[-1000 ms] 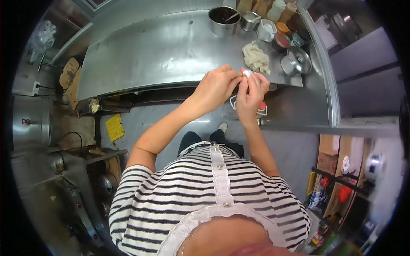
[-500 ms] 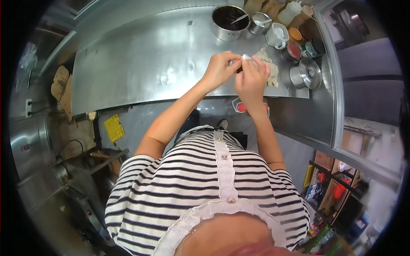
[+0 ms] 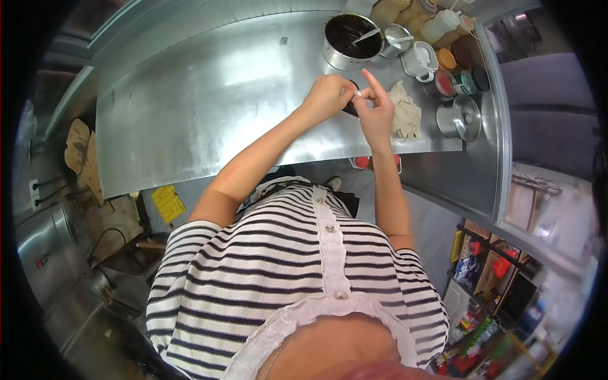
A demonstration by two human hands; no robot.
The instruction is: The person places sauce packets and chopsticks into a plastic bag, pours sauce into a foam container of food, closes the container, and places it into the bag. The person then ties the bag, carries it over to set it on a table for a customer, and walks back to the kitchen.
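Both my hands meet over the right part of the steel counter (image 3: 209, 95). Between their fingertips is a small white thing (image 3: 358, 94), too small to make out. My left hand (image 3: 328, 96) is closed, its thumb and fingers pinched at that white thing. On its other side my right hand (image 3: 376, 111) pinches too, with the index finger stretched up and away. A dark round object (image 3: 350, 107) lies on the counter behind and below my fingers, mostly hidden. Just right of my right hand is a crumpled beige cloth (image 3: 406, 113).
A steel pot of dark liquid (image 3: 345, 58) with a spoon stands at the back. Beside it are a small steel pot (image 3: 396, 45), a white container (image 3: 418, 61), squeeze bottles (image 3: 440, 26), jars (image 3: 445, 82) and a lidded steel pot (image 3: 448, 120). Shelves (image 3: 491, 266) stand lower right.
The view has shifted, showing more of the counter. My hands have moved forward over it, and the right index finger has straightened away from the white thing. The dark round object shows more.
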